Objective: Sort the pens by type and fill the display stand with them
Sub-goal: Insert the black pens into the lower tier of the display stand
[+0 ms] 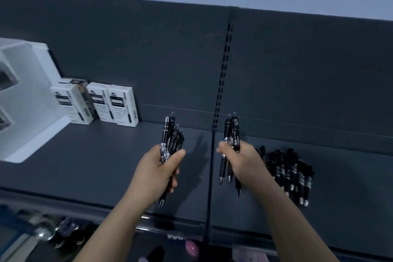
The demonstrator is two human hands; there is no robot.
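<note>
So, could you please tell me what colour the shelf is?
Dark grey shelf, seen in the head view.

Shop: dark slotted shelving (95,166), boxed pens (121,108) (white cartons) beside a display stand (27,100)

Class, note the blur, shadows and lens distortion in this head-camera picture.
Head view: dim bluish light; left hand and its pens cast a soft shadow rightward on the shelf; white display stand and bottom left corner are blurred; back panel top edge bows, wide-angle distortion.

White boxes (110,106) stand upright on a dark grey shelf (95,168), near its back panel (148,59)
</note>
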